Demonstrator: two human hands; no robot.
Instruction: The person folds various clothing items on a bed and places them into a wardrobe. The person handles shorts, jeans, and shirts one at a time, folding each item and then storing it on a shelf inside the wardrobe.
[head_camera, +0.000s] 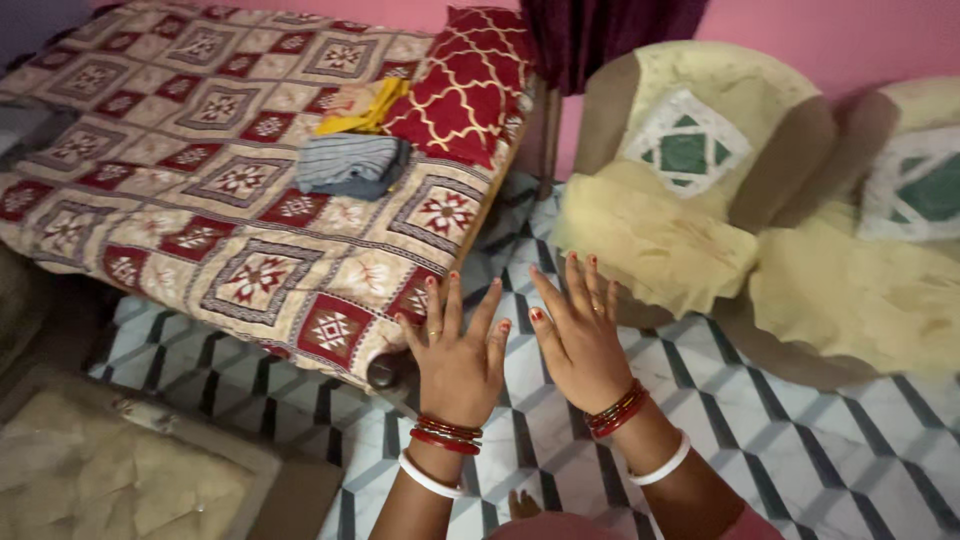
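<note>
**Both hands raised, empty, at the foot corner of the bed**

The person stands over the patterned tile floor (800, 440) with both hands held out, backs up. The left hand (460, 350) hovers just beside the near corner of the bed (200, 200), its fingers (432, 300) spread and holding nothing. The right hand (582, 335) is close beside it, fingers (580, 280) loosely fanned, also empty; the two hands do not touch. Red and white bangles (445, 440) sit on each wrist.

The bed carries a quilted cover in red, cream and grey squares, drawn over the near edge so that it hangs down and hides the frame. Towards its far right corner lies a red pillow (465, 80) with a gold lattice, propped at the head end. Just beside it, resting on the cover, is a folded grey striped cloth (350, 165), with a yellow cloth (365, 112) tucked between it and the pillow, both well apart from the hands.

To the right, two armchairs (700, 160) draped in pale yellow covers stand against the pink wall.
</note>
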